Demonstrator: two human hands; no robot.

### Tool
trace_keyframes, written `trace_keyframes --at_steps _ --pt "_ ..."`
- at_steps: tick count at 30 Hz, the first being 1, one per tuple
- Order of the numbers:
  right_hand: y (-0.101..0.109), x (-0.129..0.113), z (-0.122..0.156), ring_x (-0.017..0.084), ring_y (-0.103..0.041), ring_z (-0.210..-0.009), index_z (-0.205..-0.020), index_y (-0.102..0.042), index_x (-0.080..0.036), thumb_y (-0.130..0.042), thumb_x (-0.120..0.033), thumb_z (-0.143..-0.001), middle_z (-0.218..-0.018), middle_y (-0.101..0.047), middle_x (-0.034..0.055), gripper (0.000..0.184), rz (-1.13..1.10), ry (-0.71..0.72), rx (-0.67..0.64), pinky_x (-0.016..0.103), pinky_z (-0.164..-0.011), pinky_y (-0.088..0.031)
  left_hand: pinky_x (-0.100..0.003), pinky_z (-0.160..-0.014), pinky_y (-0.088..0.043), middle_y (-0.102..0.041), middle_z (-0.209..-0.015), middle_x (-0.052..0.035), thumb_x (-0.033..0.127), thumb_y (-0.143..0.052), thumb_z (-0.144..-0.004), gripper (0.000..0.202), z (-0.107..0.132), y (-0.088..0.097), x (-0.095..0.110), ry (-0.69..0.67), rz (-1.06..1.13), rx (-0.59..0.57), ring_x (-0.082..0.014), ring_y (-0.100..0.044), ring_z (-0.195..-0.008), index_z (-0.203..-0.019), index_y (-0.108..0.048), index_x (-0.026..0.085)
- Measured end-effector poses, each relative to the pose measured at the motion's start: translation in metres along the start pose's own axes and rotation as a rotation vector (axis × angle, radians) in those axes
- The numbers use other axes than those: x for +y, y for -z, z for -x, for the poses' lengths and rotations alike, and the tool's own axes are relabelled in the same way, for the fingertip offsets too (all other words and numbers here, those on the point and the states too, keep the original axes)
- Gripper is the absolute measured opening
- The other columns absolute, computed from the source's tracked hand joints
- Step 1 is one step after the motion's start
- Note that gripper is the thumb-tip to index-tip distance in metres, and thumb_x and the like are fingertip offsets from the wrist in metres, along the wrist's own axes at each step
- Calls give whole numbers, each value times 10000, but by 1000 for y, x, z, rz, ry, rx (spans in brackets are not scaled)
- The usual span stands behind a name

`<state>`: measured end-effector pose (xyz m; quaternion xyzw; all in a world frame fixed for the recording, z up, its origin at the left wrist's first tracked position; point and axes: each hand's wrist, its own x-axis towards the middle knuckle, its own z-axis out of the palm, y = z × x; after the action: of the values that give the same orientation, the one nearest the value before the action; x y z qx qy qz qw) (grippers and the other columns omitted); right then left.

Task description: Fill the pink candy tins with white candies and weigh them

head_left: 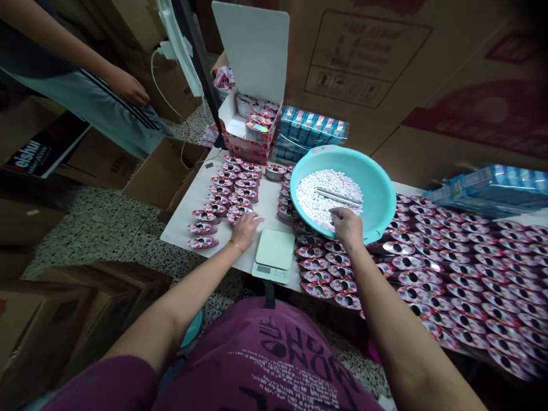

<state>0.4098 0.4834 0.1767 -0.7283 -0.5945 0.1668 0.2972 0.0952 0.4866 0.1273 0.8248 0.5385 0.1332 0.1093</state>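
My left hand (245, 229) is beside the near end of two rows of oval containers (216, 199), with its fingers stretched to the right. One patterned container (238, 210) lies just beyond those fingers; whether they touch it I cannot tell. A turquoise basin (379, 197) holds many small white pellets (317, 208). Across the pellets rests a shiny metal tube or scoop (340, 197). Over the basin's near side, my right hand (347, 226) has its fingers curled together by the pellets; what they hold, if anything, is hidden. Between my hands lies a pale green digital scale (274, 249).
Many oval containers (466, 279) crowd the table's right side. An open carton (246, 142) of similar containers stands behind, next to wrapped blue packs (311, 128). Large cardboard boxes (363, 74) wall the back. At the left, another person's hand (128, 87) hangs above cardboard boxes.
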Motion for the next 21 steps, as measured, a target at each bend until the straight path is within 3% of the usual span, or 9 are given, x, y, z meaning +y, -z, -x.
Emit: trace_keyframes --at_steps 2,5,9,12,15,18,21 --pt "0 0 1 186 -592 -754 -841 -665 -171 -454 -251 -704 -766 -649 49 265 -3 2 1 312 -723 -450 -370 -839 -394 -453 -1210 -63 136 -442 -800 404 -23 -12 34 -48 -4 -97 -223 -423 -1048 -1166 -508 292" --pt "0 1 2 183 -591 -738 -844 -663 -173 -445 -250 -708 -767 -649 50 268 8 8 0 312 -716 -449 -375 -766 -411 -424 -1214 -76 189 -414 -826 331 -59 -29 71 36 -39 -195 -244 -428 -1018 -1110 -549 295" --pt "0 1 2 180 -589 -727 -847 -660 -178 -440 -275 -721 -776 -648 53 271 -8 23 5 309 -704 -451 -355 -726 -416 -429 -1180 -82 186 -359 -849 283 -79 -32 78 141 -39 -242 -234 -441 -965 -942 -620 245" --pt "1 0 2 181 -589 -729 -853 -659 -176 -434 -268 -719 -779 -647 56 278 -20 15 -1 311 -705 -452 -354 -747 -414 -399 -1226 -68 214 -394 -845 244 -60 -14 65 83 -43 -148 -223 -437 -955 -942 -615 254" --pt "1 -2 1 184 -589 -733 -852 -660 -173 -434 -256 -715 -777 -647 57 277 -9 10 -12 316 -719 -450 -360 -792 -407 -387 -1246 -60 255 -443 -833 203 -21 6 52 -28 -74 -77 -217 -436 -955 -945 -612 257" --pt "1 -1 0 189 -588 -741 -845 -662 -172 -439 -253 -714 -780 -647 61 272 15 18 -13 324 -731 -446 -351 -801 -412 -438 -1190 -60 256 -461 -828 187 20 12 51 -88 -84 -116 -202 -453 -920 -934 -615 260" --pt "0 0 -1 193 -588 -751 -843 -663 -173 -440 -250 -713 -779 -647 60 269 20 25 -11 323 -726 -447 -337 -773 -431 -472 -1148 -63 250 -472 -825 169 47 4 57 -87 -89 -189 -192 -482 -886 -904 -621 254"
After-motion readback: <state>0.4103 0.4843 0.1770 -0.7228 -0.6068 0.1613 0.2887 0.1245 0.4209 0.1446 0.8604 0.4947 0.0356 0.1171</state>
